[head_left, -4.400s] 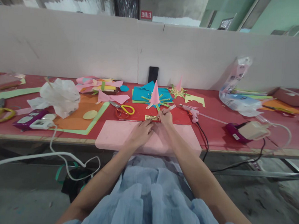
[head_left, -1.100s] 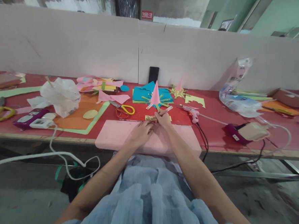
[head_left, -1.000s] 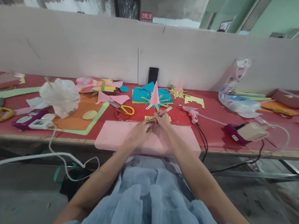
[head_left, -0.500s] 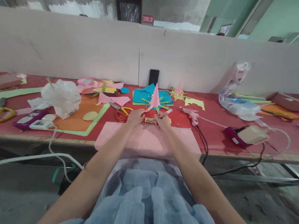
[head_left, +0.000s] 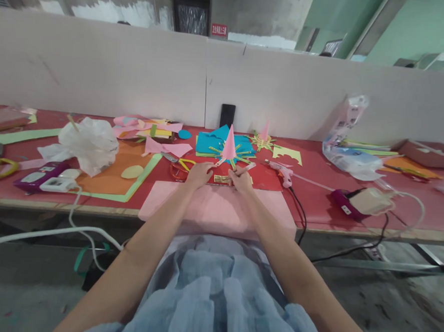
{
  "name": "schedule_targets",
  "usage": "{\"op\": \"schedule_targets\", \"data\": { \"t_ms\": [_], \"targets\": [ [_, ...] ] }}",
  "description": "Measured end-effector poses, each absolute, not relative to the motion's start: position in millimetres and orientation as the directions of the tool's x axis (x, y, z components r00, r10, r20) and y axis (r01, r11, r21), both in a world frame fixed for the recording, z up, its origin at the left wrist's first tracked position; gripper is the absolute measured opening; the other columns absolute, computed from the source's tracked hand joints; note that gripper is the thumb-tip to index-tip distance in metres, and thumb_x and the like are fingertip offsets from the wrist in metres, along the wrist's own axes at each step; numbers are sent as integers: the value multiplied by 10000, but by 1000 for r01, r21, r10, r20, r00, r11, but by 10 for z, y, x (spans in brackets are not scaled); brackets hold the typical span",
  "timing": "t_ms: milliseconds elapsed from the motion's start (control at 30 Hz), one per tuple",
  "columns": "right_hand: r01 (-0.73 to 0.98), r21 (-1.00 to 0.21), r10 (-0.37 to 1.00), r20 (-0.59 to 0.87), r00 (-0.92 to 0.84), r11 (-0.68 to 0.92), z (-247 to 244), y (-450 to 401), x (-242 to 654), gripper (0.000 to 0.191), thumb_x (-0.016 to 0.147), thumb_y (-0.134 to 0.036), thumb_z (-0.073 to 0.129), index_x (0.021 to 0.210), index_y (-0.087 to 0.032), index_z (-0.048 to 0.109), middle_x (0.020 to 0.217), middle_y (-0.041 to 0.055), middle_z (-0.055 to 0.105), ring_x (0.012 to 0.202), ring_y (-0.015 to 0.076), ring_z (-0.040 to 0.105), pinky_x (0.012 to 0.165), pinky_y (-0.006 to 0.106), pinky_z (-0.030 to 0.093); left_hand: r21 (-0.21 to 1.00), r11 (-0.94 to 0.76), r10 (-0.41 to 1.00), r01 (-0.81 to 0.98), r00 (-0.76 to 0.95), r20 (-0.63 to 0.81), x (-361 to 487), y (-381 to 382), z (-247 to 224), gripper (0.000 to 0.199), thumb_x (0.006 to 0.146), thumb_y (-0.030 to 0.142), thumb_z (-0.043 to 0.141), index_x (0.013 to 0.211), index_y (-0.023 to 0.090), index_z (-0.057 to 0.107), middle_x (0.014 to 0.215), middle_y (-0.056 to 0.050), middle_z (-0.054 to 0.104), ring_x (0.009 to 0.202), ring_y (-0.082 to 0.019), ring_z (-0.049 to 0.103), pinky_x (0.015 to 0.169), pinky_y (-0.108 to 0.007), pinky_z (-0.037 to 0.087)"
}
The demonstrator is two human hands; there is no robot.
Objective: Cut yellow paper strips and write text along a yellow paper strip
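My right hand (head_left: 241,179) is closed around a pale pink pen-like stick (head_left: 249,167), its tip hidden by my fingers. Left of it, my left hand (head_left: 200,174) rests on a red sheet (head_left: 268,176), thumb and forefinger apart. Between the hands lies a small gold patterned strip (head_left: 221,179). Just beyond them stands a pink paper cone (head_left: 230,144) with yellow-green strips spread around its base, by blue paper sheets (head_left: 206,143). Scissors with yellow and red handles (head_left: 180,164) lie beside my left hand.
A pink glue gun (head_left: 286,176) with a black cord lies to the right. Behind is a second pink cone (head_left: 264,132). A black phone (head_left: 227,115) leans on the white partition (head_left: 137,75). Purple power strips (head_left: 42,177) sit at both sides; a pink block (head_left: 219,206) is at the front edge.
The whole view has shifted slightly. Both hands stay in nearly the same place over the red sheet, and the stick remains in my right hand.
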State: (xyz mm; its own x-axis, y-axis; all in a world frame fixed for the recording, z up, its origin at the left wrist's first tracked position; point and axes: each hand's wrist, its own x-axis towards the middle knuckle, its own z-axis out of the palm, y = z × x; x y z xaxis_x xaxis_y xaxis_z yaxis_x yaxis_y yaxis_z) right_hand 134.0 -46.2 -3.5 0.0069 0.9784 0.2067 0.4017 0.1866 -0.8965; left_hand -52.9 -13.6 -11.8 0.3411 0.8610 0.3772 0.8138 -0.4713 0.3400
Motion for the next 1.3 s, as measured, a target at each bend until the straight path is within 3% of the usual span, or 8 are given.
{"op": "schedule_targets", "data": {
  "t_ms": [300,533,767,867,1067,1300],
  "targets": [
    [369,-909,979,201,-12,191,-54,-456,1336,218,780,-325,484,632,-231,356,438,-50,537,382,118,516,365,196,332,349,-476,860,807,344,377,-523,-150,-106,372,837,182,442,1169,226,603,1267,-22,597,1180,-176,525,1044,-330,372],
    [405,-895,980,198,-18,188,-64,-449,1349,256,791,-393,490,634,-232,368,454,-42,566,355,113,487,368,206,342,365,-462,870,808,332,365,-521,-146,-111,367,834,175,446,1162,229,601,1257,-17,603,1186,-170,520,1049,-334,371],
    [374,-905,977,214,-9,202,-75,-437,1342,222,780,-359,482,633,-231,378,411,-55,510,364,112,492,372,196,339,488,-582,807,651,388,445,-488,-151,-162,507,763,21,361,1190,192,575,1318,-31,549,1233,-121,473,1089,-303,336],
    [363,-911,978,207,-13,197,-53,-453,1338,228,776,-370,485,633,-230,375,418,-51,511,385,116,513,370,194,340,524,-536,841,662,367,397,-462,-148,-180,508,790,58,369,1264,173,513,1340,-56,530,1251,-148,461,1096,-340,335],
    [357,-914,979,202,-6,191,-57,-448,1341,226,775,-364,490,630,-230,381,450,-40,547,406,123,528,383,202,358,497,-527,849,689,397,350,-458,-135,-169,448,818,92,369,1206,203,564,1320,-29,548,1243,-145,468,1097,-349,337],
    [365,-906,975,220,-32,216,-104,-411,1355,243,776,-386,499,622,-228,396,436,-45,536,345,102,450,337,195,311,493,-529,846,690,390,362,-466,-148,-179,440,825,105,376,1207,215,567,1314,-21,553,1239,-146,472,1096,-346,338]
  ]
}}
